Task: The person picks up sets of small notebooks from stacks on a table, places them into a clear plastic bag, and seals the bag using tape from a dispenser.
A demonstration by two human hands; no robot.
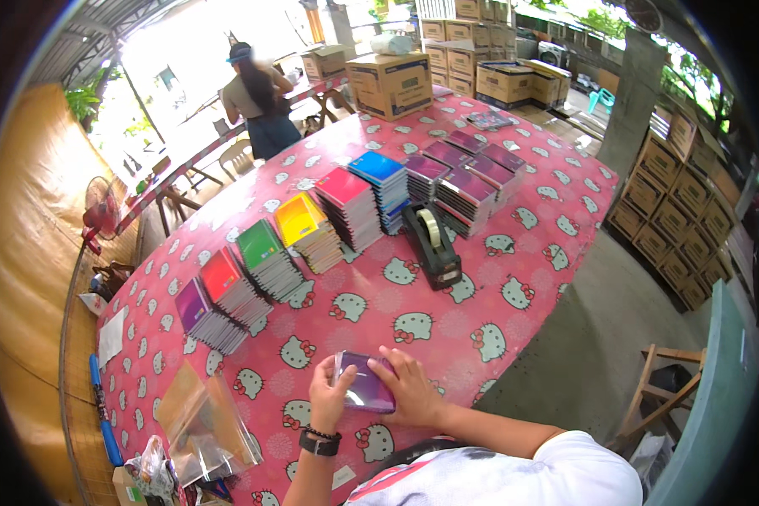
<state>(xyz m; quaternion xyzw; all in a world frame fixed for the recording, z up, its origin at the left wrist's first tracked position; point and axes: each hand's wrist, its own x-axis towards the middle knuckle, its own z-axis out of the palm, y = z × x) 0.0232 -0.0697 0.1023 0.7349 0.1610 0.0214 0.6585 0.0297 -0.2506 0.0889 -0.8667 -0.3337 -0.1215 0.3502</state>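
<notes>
Near the table's front edge, both my hands hold a purple notebook pack (364, 386) in shiny clear plastic. My left hand (327, 395) grips its left side, thumb on top. My right hand (413, 390) is closed on its right side, fingers over the upper corner. Beyond them stands a black tape dispenser (434, 257) with a pale roll. Notebook stacks run in a slanting row: purple (196, 310), red (223, 277), green (261, 249), yellow (302, 221), pink-red (346, 190) and blue (378, 171). Wrapped purple packs (468, 187) are piled at their right.
Clear plastic bags (211, 422) lie on the pink patterned table (346, 308) at the left. A carton (390, 84) sits on its far end. Another person (257, 101) stands beyond, by a second table. Stacked cartons (670, 211) and a wooden stand (662, 392) are at the right.
</notes>
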